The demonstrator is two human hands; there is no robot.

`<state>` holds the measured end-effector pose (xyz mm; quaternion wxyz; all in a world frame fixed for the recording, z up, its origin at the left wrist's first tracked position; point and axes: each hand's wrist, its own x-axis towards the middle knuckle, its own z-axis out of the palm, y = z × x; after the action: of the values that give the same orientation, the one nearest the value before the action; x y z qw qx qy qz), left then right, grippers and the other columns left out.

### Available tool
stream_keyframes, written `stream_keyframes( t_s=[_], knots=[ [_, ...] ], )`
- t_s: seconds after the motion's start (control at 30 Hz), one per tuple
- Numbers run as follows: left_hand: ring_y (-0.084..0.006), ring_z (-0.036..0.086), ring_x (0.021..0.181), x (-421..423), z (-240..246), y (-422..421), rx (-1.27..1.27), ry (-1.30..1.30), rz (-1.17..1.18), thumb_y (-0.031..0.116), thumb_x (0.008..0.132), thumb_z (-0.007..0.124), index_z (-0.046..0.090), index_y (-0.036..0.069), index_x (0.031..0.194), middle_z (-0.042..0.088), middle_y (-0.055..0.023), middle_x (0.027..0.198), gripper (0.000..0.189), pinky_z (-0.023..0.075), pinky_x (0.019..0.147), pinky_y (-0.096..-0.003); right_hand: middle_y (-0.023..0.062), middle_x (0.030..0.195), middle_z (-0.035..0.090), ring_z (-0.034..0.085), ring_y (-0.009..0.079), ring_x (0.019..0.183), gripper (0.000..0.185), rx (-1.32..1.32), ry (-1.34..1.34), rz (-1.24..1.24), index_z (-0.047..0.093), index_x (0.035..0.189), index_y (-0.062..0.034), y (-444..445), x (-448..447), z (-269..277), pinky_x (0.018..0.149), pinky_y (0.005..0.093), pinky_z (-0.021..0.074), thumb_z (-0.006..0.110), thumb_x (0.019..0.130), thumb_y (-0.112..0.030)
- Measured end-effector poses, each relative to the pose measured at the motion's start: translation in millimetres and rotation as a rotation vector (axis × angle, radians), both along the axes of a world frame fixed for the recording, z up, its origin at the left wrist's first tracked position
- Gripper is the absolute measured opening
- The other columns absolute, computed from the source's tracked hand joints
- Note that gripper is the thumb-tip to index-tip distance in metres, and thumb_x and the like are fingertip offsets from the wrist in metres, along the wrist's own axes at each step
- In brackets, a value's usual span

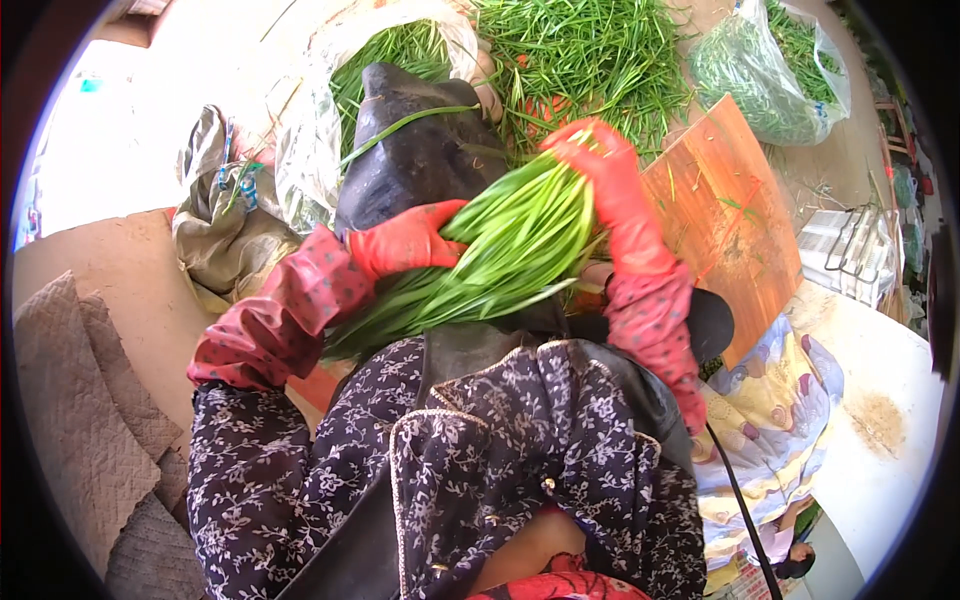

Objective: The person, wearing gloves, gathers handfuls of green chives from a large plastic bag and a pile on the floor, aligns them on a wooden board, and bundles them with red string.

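Observation:
A bunch of long flat green leaves, like Chinese chives, (517, 240) lies slantwise over my lap, above a black apron (420, 165). My right hand (600, 157), in a red rubber glove, is closed around its pale upper end. My left hand (409, 240), gloved the same way, supports the bunch from the left, thumb apart and resting against the leaves; its fingers are partly hidden. The leaf tips hang toward the lower left, past my left forearm. A single leaf (409, 127) lies across the apron over my knee.
A large heap of green leaves (592, 60) lies ahead. Clear plastic bags of greens stand at the upper left (307, 157) and upper right (750, 82). A wooden board (727, 225) is at my right, near patterned cloth (780, 435). Brown quilted cloth (75, 412) lies left. Another person (795, 555) is at lower right.

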<state>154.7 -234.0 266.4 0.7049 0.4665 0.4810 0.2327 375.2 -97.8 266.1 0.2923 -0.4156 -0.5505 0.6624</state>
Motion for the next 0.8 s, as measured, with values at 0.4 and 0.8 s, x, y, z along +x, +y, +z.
stream_keyframes(
  t_s=[0.4, 0.8],
  knots=[
    [-0.0333, 0.052, 0.112, -5.2, 103.6, 142.3, 1.495, 0.648, 0.645, 0.007, 0.073, 0.066, 0.053, 0.01, 0.123, 0.055, -0.0159, 0.121, 0.052, 0.0444, 0.093, -0.0386, 0.0049, 0.075, 0.066, 0.056, 0.0097, 0.064, 0.02, 0.787, -0.337, -0.147, 0.067, 0.089, -0.0055, 152.9, 10.7, 122.8, 0.059, 0.0263, 0.0452, 0.068, 0.078, -0.022],
    [-0.0261, 0.065, 0.089, 54.0, -13.5, 66.7, 0.705, 0.456, -0.351, 0.033, 0.082, 0.063, 0.061, 0.014, 0.118, 0.066, -0.0135, 0.101, 0.041, 0.0513, 0.082, -0.036, 0.0057, 0.074, 0.066, 0.06, 0.0145, 0.062, 0.012, 0.945, -0.603, -0.194, 0.066, 0.086, -0.0134, 162.5, 22.8, 94.5, 0.059, 0.0279, 0.0478, 0.066, 0.078, -0.022]
  ],
)
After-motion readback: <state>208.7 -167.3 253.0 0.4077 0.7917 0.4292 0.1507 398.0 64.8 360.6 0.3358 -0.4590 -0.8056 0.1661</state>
